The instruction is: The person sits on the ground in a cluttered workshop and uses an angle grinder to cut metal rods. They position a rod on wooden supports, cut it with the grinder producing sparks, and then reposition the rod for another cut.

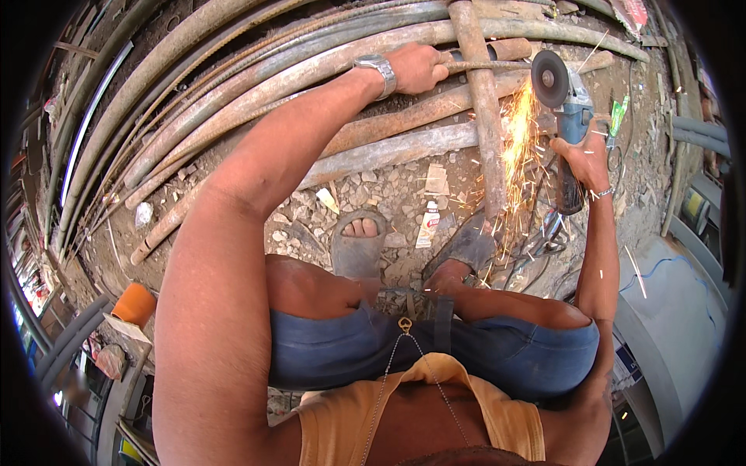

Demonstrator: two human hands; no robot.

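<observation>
My right hand (586, 161) is wrapped round the body of a blue and black angle grinder (573, 120). The grinder's dark cutting disc (550, 79) meets the end of a ribbed steel rebar (497, 66). Orange sparks (519, 136) stream from there toward my right foot. Closed round the rebar, my left hand (416, 68) presses it down from the left. A rusty pipe (483, 101) lies crosswise beneath the rebar, between my left hand and the disc.
Several long rusty pipes (272, 74) lie across the ground ahead. My sandalled feet (359, 241) rest on rubble. A small white and red packet (427, 225) lies between them. An orange cylinder (134, 304) stands at left; cables (544, 241) lie at right, below the grinder.
</observation>
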